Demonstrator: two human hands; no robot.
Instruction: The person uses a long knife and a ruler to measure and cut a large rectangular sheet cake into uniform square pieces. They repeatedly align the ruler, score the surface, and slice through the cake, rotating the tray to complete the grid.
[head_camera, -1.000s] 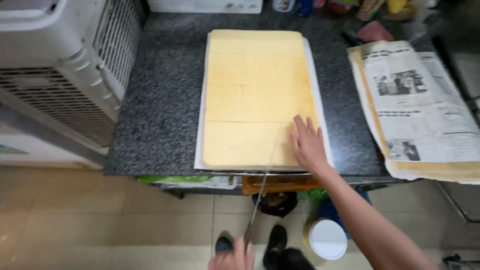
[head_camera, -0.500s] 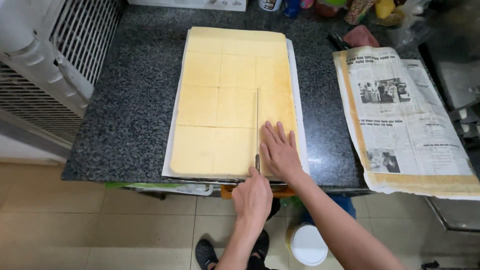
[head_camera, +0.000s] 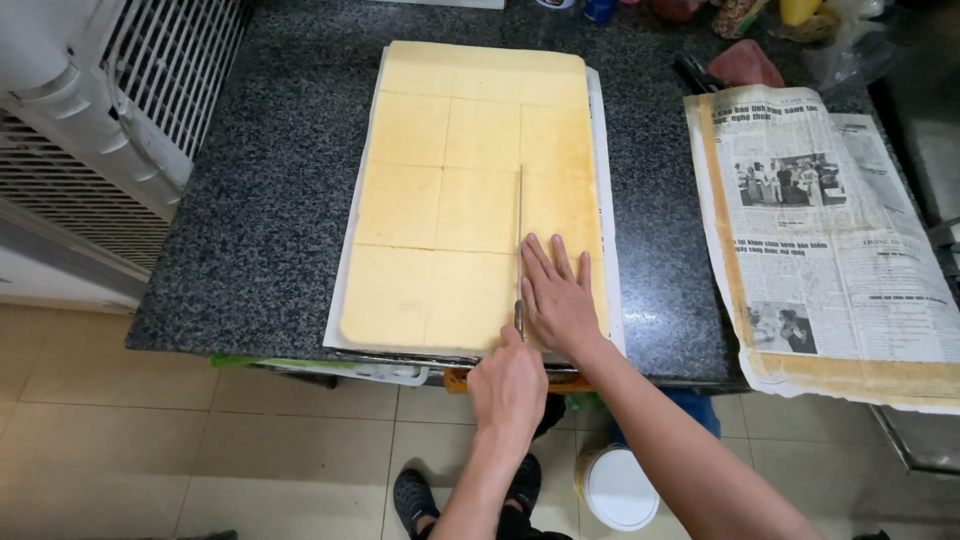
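A large yellow sheet cake (head_camera: 450, 190) lies on white paper (head_camera: 604, 170) on a dark speckled counter (head_camera: 270, 210), scored into rectangular pieces. My left hand (head_camera: 508, 388) is closed around the handle of a long thin knife (head_camera: 520, 235) whose blade lies in the cake along a lengthwise cut. My right hand (head_camera: 556, 296) rests flat, fingers spread, on the cake's near right corner, just right of the blade.
A spread newspaper (head_camera: 830, 240) covers the counter's right side. A white slatted appliance (head_camera: 110, 110) stands at the left. A white bucket (head_camera: 618, 488) sits on the tiled floor below the counter, beside my dark shoes (head_camera: 412, 500). Assorted items line the far edge.
The knife came up from below the counter edge onto the cake; its blade now sits in the lengthwise cut. My right hand stayed flat on the near right corner. The view shifted closer.
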